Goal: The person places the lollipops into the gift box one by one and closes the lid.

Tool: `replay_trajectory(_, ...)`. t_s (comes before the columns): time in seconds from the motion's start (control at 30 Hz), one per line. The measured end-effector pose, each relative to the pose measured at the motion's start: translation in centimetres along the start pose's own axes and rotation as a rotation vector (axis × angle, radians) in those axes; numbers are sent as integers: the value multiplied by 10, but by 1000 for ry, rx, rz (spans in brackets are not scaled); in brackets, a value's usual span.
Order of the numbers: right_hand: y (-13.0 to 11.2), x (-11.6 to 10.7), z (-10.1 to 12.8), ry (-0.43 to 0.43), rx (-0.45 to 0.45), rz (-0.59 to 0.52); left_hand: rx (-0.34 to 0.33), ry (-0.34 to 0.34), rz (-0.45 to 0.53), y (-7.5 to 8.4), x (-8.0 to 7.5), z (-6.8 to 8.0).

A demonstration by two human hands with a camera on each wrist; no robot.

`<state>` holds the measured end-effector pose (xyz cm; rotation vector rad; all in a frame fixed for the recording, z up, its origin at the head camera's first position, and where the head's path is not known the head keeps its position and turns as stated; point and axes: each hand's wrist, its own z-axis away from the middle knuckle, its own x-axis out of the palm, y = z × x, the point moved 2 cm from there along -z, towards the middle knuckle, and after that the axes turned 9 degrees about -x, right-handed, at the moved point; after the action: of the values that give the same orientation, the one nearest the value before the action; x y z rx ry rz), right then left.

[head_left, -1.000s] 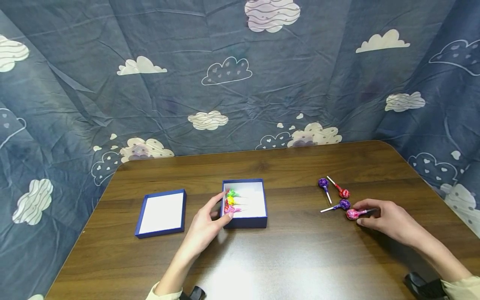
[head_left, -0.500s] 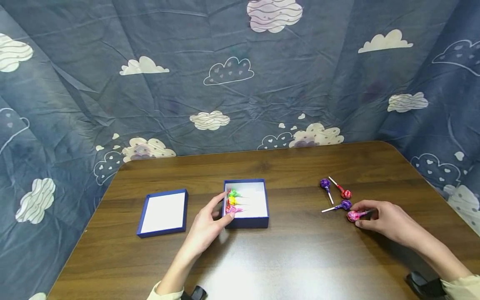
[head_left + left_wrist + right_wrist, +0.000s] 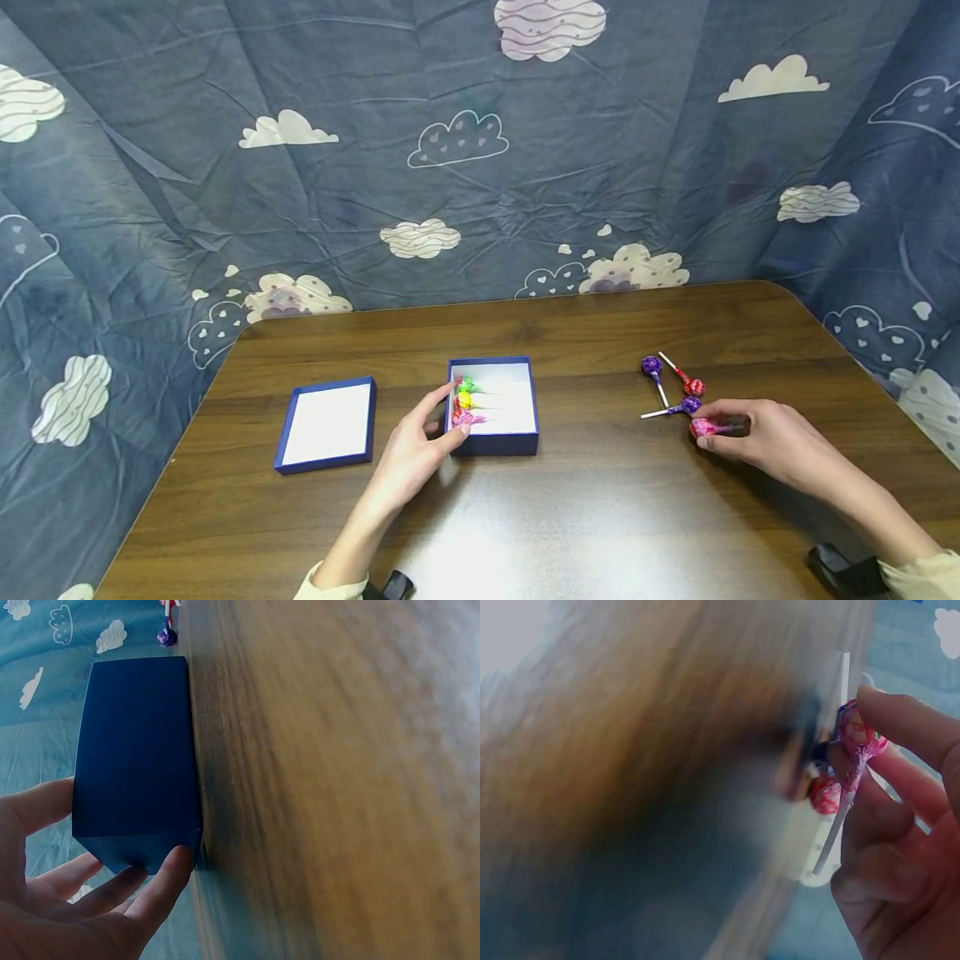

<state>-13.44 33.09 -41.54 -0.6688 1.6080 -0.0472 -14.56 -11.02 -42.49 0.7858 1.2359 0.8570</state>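
Observation:
An open blue box (image 3: pixel 517 442) with a white inside stands mid-table and holds green (image 3: pixel 467 386), yellow (image 3: pixel 463 402) and pink (image 3: pixel 461 418) lollipops along its left wall. My left hand (image 3: pixel 431 433) rests against the box's front-left corner, thumb on the left wall, straight fingers (image 3: pixel 157 885) touching the dark box (image 3: pixel 139 750). To the right, my right hand (image 3: pixel 723 429) pinches a pink-wrapped lollipop (image 3: pixel 702 427) by its stick, low over the table. The right wrist view shows that lollipop (image 3: pixel 855 735) between thumb and fingers (image 3: pixel 900 847).
The box's blue lid (image 3: pixel 326 425) lies upturned to the left. Two purple lollipops (image 3: pixel 690 406) (image 3: pixel 650 365) and a red one (image 3: pixel 693 387) lie loose just beyond my right hand. A cloud-print cloth (image 3: pixel 480 167) hangs behind the wooden table (image 3: pixel 570 517).
My right hand's fingers have closed further round the pink lollipop's stick and shifted slightly left. The left hand and the box stay as they were.

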Motion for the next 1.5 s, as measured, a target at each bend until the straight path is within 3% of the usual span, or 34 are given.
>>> replay_trajectory(0.17,-13,-2,-2,45,15,19,-1,1,1,0,0,0)
replay_trajectory(0.27,-20,-2,-4,101,-20,2,1,-1,3,0,0,0)
replay_trajectory(0.5,-34,3,-13,161,-114,-154,9,-3,2,0,0,0)
replay_trajectory(0.7,-42,6,-20,192,-139,-209,14,-6,7,0,0,0)
replay_trajectory(1.03,-58,10,-32,198,-137,-327,9,-2,-3,1,0,-1)
replay_trajectory(1.27,-69,14,-43,218,-191,-413,20,-4,5,1,-1,1)
replay_trajectory(1.5,-79,19,-52,198,-185,-615,20,-8,13,1,-1,0)
